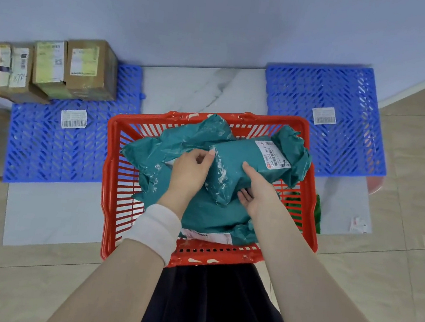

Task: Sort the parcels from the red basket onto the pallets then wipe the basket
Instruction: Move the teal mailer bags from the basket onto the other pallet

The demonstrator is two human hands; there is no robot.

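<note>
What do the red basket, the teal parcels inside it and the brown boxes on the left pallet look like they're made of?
Red basket: rigid moulded plastic, fairly glossy, with slotted walls. Top teal parcel, like those beneath it: thin plastic film, probably polyethylene, creased and shiny. Brown boxes: cardboard, matte, with paper labels stuck on.

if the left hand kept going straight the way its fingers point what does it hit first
The left hand points forward and rightward, straight into the labelled teal plastic mailer bag it pinches. Beyond that bag, probably the far rim of the red plastic basket, though depth is unclear.
</note>
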